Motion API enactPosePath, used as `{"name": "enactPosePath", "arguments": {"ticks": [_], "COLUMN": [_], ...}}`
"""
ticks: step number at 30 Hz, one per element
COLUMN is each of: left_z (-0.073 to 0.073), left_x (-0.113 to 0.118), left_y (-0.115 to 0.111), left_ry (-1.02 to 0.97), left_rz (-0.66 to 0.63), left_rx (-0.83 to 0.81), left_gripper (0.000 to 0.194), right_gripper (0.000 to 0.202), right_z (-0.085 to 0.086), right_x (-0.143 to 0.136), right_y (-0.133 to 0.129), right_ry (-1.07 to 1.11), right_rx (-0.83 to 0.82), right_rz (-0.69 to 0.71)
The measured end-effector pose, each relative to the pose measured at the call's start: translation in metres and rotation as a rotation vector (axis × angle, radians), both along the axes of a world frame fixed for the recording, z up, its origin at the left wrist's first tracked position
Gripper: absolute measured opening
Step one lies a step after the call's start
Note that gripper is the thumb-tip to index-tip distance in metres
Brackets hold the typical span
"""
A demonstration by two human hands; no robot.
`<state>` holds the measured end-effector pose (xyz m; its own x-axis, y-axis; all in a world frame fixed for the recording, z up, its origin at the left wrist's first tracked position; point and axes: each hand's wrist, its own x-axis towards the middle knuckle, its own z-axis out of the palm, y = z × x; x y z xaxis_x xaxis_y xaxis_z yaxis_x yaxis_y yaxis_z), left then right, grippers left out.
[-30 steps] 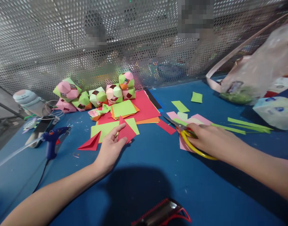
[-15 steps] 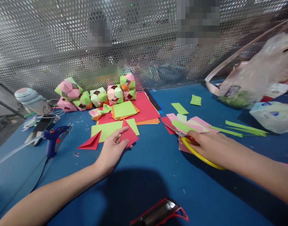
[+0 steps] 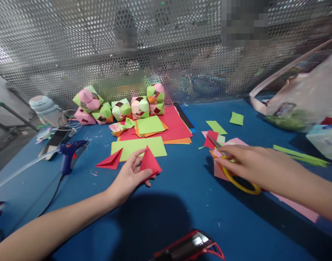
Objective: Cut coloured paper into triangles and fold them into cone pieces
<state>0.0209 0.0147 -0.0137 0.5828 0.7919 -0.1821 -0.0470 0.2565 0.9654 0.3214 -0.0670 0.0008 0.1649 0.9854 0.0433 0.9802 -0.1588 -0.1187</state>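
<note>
My left hand (image 3: pixel 135 174) is closed on a folded red paper piece (image 3: pixel 150 162), thumb on top, a little above the blue table. On the right, my right hand (image 3: pixel 236 157) holds yellow-handled scissors (image 3: pixel 243 186), with the blades pointing left over a small red paper scrap (image 3: pixel 211 139). Pink and green scraps (image 3: pixel 238 141) lie under and around that hand. Another folded red piece (image 3: pixel 111 160) rests left of my left hand, beside a light green sheet (image 3: pixel 122 148).
Paper balls (image 3: pixel 140 107) line the back by a perforated metal screen. A blue glue gun (image 3: pixel 69 156) and bottle (image 3: pixel 46 108) stand left. A black-and-red hair clip (image 3: pixel 187 246) lies in front. A plastic bag (image 3: pixel 296 105) is at right.
The scissors and my right hand have shifted among the scraps, and several pieces there have moved. The red piece in my left hand is tilted differently. The view has turned slightly left.
</note>
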Motion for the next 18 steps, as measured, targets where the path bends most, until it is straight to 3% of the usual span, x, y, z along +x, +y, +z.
{"name": "enactPosePath", "arguments": {"ticks": [4,11,15,17,18], "left_z": [0.001,-0.007,-0.003,0.011,0.02], "left_x": [-0.001,-0.005,-0.011,-0.017,-0.02], "left_y": [-0.004,-0.008,-0.007,-0.001,0.004], "left_ry": [0.055,0.091,0.335,0.498,0.552], "left_rz": [-0.002,-0.07,-0.082,-0.114,-0.158], "left_rx": [-0.022,0.118,0.442,0.678,0.798], "left_gripper": [0.089,0.083,0.08,0.084,0.074], "right_gripper": [0.035,0.04,0.035,0.032,0.031], "right_z": [0.01,-0.001,-0.016,-0.022,-0.024], "right_x": [-0.047,-0.109,-0.125,-0.127,-0.127], "right_y": [0.021,0.05,0.059,0.065,0.069], "right_ry": [0.372,1.22,1.452,1.464,1.47], "right_rx": [-0.119,-0.367,-0.321,-0.252,-0.223], "right_rz": [0.211,0.194,0.135,0.105,0.088]}}
